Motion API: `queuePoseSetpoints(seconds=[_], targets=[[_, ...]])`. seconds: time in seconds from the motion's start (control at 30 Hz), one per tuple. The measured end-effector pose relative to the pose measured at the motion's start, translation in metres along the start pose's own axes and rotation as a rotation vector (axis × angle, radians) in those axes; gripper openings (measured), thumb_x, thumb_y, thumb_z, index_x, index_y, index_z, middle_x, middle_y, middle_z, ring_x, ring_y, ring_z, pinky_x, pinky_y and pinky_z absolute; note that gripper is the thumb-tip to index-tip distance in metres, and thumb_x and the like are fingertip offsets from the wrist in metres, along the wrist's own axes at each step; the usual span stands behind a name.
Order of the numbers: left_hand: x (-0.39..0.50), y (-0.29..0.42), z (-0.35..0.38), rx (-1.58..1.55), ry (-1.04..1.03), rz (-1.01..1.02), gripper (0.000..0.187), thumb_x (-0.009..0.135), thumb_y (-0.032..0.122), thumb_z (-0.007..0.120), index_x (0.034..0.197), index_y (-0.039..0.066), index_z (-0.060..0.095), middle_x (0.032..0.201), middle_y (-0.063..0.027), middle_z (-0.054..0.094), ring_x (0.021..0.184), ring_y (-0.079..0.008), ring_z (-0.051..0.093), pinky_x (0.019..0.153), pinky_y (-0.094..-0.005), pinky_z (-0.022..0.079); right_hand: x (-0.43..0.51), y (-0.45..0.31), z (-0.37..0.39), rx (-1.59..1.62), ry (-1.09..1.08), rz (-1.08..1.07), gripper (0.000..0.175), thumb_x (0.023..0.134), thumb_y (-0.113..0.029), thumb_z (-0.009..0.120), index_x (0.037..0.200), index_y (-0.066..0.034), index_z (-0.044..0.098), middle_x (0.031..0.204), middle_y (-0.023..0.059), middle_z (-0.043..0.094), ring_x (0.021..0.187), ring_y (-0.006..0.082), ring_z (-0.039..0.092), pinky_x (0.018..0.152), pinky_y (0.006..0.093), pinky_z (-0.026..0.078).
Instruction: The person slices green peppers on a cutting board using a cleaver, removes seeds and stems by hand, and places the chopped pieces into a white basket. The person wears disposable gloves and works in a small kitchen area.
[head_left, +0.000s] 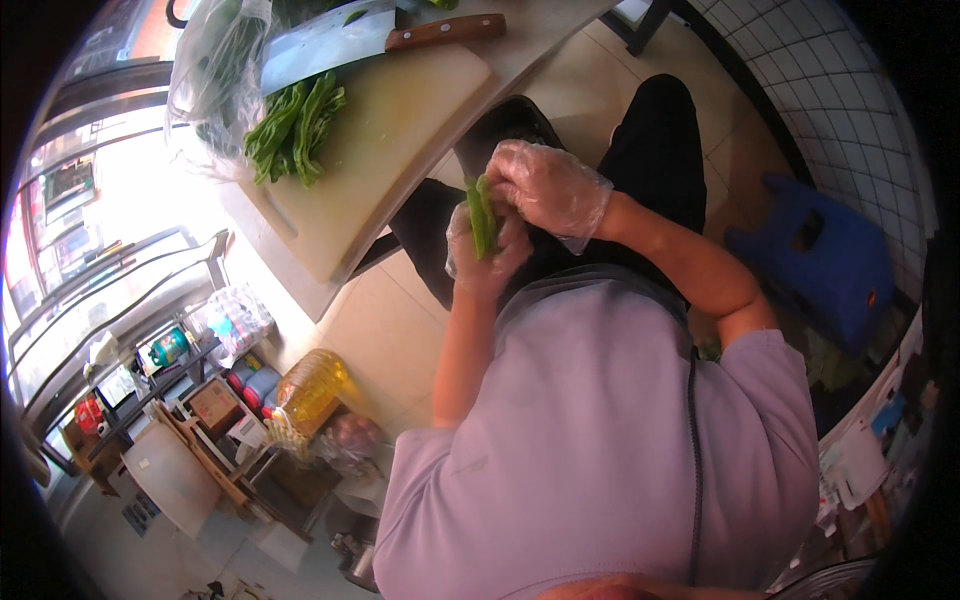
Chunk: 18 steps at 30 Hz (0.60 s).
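Note:
Both hands wear clear plastic gloves and meet above my lap. A long green pepper (482, 217) lies in my left hand (487, 259), held lengthwise and looking split along its length. The fingers of my right hand (544, 184) touch the pepper's upper end; its fingertips are partly hidden, so whether they pinch it is unclear. Beyond them a white cutting board (397, 127) rests on the table. A pile of green peppers (296, 131) lies on its left part. Behind the pile is a cleaver (330, 45) with a wooden handle, laid flat.
A clear plastic bag of green vegetables (217, 90) stands left of the cleaver. Below the board's edge, near my hands, is a black bin (517, 120). A blue plastic stool (817, 255) is at right. An oil jug (311, 390) and boxes (217, 409) stand at lower left.

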<state>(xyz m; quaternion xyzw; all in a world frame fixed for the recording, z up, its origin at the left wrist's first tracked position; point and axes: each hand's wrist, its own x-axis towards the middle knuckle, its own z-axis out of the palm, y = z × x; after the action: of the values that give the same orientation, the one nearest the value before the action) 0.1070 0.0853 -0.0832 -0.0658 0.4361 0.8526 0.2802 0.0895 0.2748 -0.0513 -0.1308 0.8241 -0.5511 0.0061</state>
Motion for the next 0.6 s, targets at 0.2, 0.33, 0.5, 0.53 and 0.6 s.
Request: queuePoseSetpoints(seconds=[0.2, 0.33, 0.5, 0.53, 0.6], targets=[[-0.004, -0.003, 0.01, 0.001, 0.093, -0.004, 0.037, 0.111, 0.031, 0.045, 0.118, 0.002, 0.066, 0.069, -0.0057, 0.056, 0.039, -0.0147, 0.038, 0.037, -0.0282, 0.034, -0.002, -0.004, -0.004, -0.115, 0.032, -0.117, 0.013, 0.096, -0.012, 0.07, 0.103, -0.0016, 0.069, 0.107, 0.0182, 0.068, 0.098, 0.041, 0.07, 0.087, 0.0487, 0.058], [-0.001, -0.007, 0.009, -0.229, 0.051, 0.083, 0.03, 0.105, 0.023, 0.058, 0.126, 0.002, 0.065, 0.091, -0.005, 0.064, 0.064, -0.0131, 0.05, 0.058, -0.0275, 0.043, -0.008, -0.013, 0.005, -0.239, 0.057, -0.221, 0.012, 0.096, -0.013, 0.07, 0.101, -0.0027, 0.067, 0.105, 0.0177, 0.066, 0.093, 0.0396, 0.069, 0.084, 0.0483, 0.058], [-0.003, -0.01, 0.002, 0.229, 0.14, 0.317, 0.048, 0.096, 0.014, 0.083, 0.136, 0.001, 0.059, 0.118, -0.003, 0.068, 0.105, -0.0104, 0.066, 0.092, -0.0278, 0.055, -0.017, -0.013, 0.006, 0.042, 0.025, -0.188, 0.008, 0.096, -0.008, 0.068, 0.101, -0.003, 0.064, 0.1, 0.0173, 0.066, 0.091, 0.0372, 0.069, 0.08, 0.0447, 0.057], [-0.004, -0.011, -0.001, 0.133, 0.181, 0.269, 0.047, 0.097, 0.016, 0.082, 0.135, 0.001, 0.059, 0.115, -0.003, 0.068, 0.101, -0.0102, 0.066, 0.089, -0.0274, 0.055, -0.019, -0.011, 0.003, 0.114, 0.017, -0.146, 0.007, 0.098, -0.007, 0.068, 0.101, -0.003, 0.063, 0.099, 0.0169, 0.067, 0.091, 0.036, 0.069, 0.079, 0.0437, 0.057], [0.0, -0.008, -0.012, -0.233, 0.17, 0.067, 0.038, 0.104, 0.022, 0.074, 0.132, 0.002, 0.059, 0.102, -0.0019, 0.064, 0.085, -0.0099, 0.064, 0.077, -0.0256, 0.054, -0.022, -0.007, -0.002, 0.249, 0.016, -0.067, 0.004, 0.1, -0.006, 0.066, 0.101, -0.003, 0.063, 0.097, 0.016, 0.069, 0.091, 0.0335, 0.07, 0.078, 0.0417, 0.056]])
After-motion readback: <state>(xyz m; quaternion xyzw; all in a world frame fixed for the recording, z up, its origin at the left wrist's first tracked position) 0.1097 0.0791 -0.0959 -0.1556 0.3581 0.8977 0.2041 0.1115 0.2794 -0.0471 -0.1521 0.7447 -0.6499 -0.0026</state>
